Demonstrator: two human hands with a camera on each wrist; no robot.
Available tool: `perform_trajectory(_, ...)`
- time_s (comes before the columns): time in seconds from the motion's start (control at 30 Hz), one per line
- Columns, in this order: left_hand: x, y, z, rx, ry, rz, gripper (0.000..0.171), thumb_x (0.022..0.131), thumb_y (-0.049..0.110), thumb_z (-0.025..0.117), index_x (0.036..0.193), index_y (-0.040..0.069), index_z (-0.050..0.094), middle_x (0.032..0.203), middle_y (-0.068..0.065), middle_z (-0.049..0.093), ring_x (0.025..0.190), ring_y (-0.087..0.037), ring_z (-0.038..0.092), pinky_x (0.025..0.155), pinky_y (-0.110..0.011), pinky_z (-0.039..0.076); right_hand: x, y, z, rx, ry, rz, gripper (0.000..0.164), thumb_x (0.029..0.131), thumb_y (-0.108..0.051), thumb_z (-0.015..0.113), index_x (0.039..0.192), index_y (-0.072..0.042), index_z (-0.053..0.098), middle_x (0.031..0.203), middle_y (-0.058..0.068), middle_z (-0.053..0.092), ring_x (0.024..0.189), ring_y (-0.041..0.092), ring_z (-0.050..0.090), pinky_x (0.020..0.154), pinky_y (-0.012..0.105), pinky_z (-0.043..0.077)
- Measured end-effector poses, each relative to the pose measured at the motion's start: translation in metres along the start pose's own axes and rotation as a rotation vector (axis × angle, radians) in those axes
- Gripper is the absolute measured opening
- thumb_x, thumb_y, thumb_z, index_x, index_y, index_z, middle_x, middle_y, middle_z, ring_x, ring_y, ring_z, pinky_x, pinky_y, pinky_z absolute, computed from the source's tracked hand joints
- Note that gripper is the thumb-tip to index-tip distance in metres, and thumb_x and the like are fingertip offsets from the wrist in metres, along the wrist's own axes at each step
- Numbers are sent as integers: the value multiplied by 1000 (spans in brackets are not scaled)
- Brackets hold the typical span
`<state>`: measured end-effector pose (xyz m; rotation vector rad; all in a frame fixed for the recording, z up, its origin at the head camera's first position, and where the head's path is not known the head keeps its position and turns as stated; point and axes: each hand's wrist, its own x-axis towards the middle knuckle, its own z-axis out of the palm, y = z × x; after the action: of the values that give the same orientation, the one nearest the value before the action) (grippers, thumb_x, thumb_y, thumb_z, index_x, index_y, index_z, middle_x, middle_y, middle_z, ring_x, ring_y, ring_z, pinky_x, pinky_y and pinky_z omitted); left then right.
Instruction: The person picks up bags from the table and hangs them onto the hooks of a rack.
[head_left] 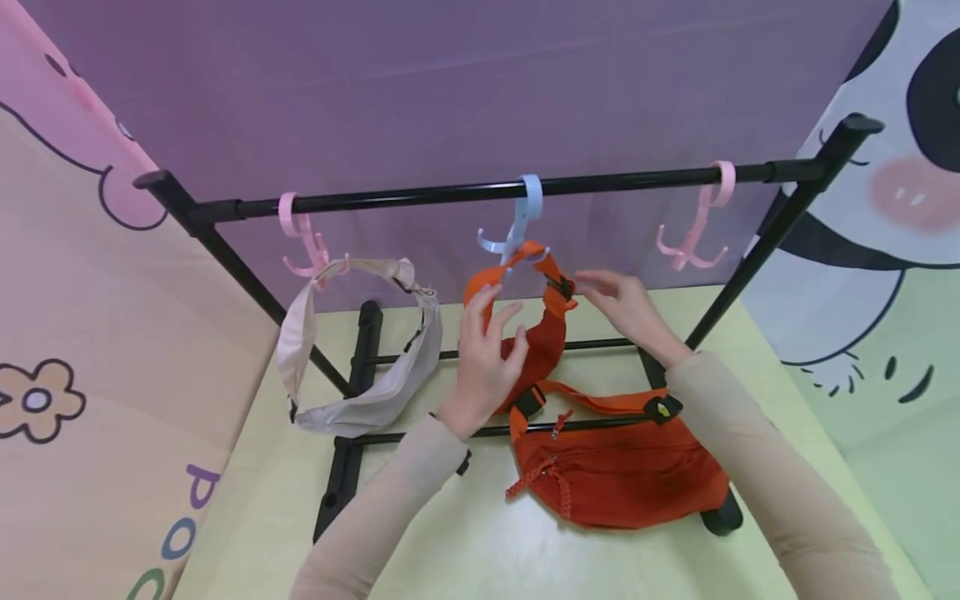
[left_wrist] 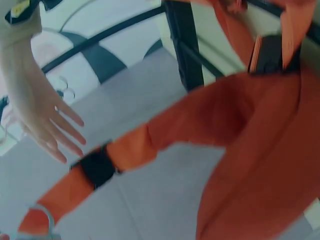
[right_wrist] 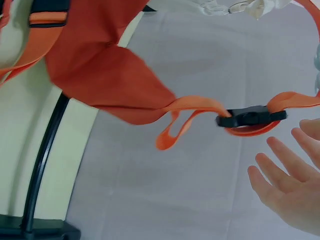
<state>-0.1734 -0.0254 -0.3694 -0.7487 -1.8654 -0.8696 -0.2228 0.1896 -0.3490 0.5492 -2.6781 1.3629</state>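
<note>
A red-orange waist bag's orange strap [head_left: 528, 254] hangs over a blue hook [head_left: 517, 237] at the middle of a black rack's top rail. On the strap sits a black buckle [right_wrist: 252, 116]. My right hand [head_left: 626, 310] is beside that buckle with fingers extended; in the right wrist view the fingers [right_wrist: 285, 175] stand apart from it. My left hand [head_left: 487, 362] is raised at the loop's left side, fingers spread and holding nothing visible. Below lies a zipped red-orange waist bag [head_left: 622, 475] on the rack's lower bar; whether it joins the hanging piece cannot be told.
A white waist bag [head_left: 360, 408] hangs from a pink hook [head_left: 306, 242] on the left. A second pink hook [head_left: 697, 229] hangs on the right of the black rail [head_left: 420, 196]. The rack's feet [head_left: 341, 483] stand on a pale tabletop [head_left: 450, 550], with patterned cloth behind.
</note>
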Motion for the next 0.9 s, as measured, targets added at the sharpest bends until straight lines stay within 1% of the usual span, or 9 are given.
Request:
perform_trajectory(0.07,-6,7,4,-16,-53,-1,26,77,0,59,102,-1,56,118,-22,43,113,-33,41,96,-39,33,-4,5,-1,-22,-16,9,35,92,-19,48,122,-2,51,120,18,53,107,31,50,87,45,40)
perform_trajectory(0.17,-16,15,10,-31,-143,-40,25,78,1,59,103,1,56,118,-19,44,110,-29,43,92,-36,36,-10,11,-2,-49,-48,13,35,92,-22,48,120,-1,53,118,18,53,105,32,52,85,45,41)
perform_trajectory(0.27,-26,21,17,-46,-249,-99,24,80,2,58,104,3,57,119,-15,45,107,-25,45,88,-33,39,-15,17,-3,-78,-91,34,36,92,-22,49,119,-1,54,118,19,54,103,33,53,83,45,43)
perform_trajectory(0.37,-35,23,24,-65,-367,-163,23,82,5,56,105,4,57,118,-11,46,103,-22,47,83,-30,41,-20,23,-4,-111,-140,59,34,91,-21,49,119,0,54,118,20,53,103,33,53,81,45,44)
perform_trajectory(0.47,-43,23,30,-83,-481,-220,23,83,5,55,107,4,56,116,-10,46,100,-20,48,80,-28,41,-24,30,-5,-125,-195,75,33,92,-16,48,118,1,54,118,22,53,102,34,53,80,45,45)
perform_trajectory(0.57,-50,21,37,-84,-574,-258,24,84,5,54,108,5,56,114,-8,47,97,-18,48,80,-26,41,-29,38,-5,-133,-251,77,32,92,-12,47,118,4,53,117,23,53,102,35,53,81,45,44)
perform_trajectory(0.7,-58,17,46,-70,-664,-304,23,86,8,53,109,8,55,110,-5,48,93,-16,49,81,-24,40,-33,50,-5,-162,-304,71,31,91,-10,47,117,6,52,113,24,55,101,35,54,82,46,43)
perform_trajectory(0.9,-66,11,56,-52,-783,-372,22,88,10,51,110,10,54,106,-3,49,93,-15,48,83,-25,40,-38,62,-6,-229,-340,69,29,90,-9,49,113,7,55,109,23,57,98,35,54,81,46,43)
